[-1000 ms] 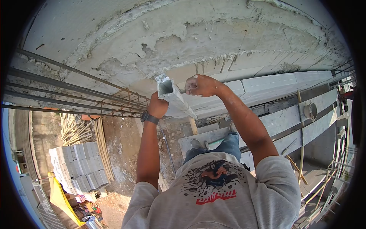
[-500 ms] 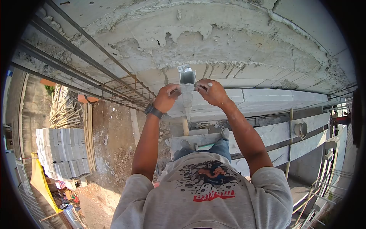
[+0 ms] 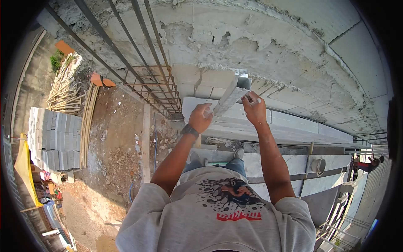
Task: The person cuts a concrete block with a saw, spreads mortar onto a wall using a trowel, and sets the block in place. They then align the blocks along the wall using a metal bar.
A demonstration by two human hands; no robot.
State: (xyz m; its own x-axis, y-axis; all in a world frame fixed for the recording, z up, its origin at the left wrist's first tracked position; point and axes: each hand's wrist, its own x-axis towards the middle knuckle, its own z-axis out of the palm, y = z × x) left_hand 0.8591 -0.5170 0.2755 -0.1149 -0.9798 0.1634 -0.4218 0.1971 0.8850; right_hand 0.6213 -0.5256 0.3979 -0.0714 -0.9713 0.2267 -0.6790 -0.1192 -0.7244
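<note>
A hollow rectangular metal tube (image 3: 229, 98), smeared with grey mortar, slants up against the block wall with its open end toward the camera. My left hand (image 3: 200, 116) has curled fingers on the tube's lower left side. On the other side, near the open end, the bent fingers of my right hand (image 3: 254, 107) grip the tube's edge. Pale dust covers the fingertips of both hands. Below the tube runs a course of pale blocks (image 3: 289, 122). The tube's lower far end is hidden.
Steel rebar (image 3: 142, 46) rises at the left in a tied cage. Planks (image 3: 285, 164) lie under my feet, with a bucket (image 3: 318, 167) at the right. Stacked blocks (image 3: 54, 138) and wooden poles (image 3: 67, 88) stand far below. Another person (image 3: 369, 164) is at the far right.
The tube has gone from nearly upright in view to slanting, its open end shifted right. Both hands have moved with it, and my view has turned.
</note>
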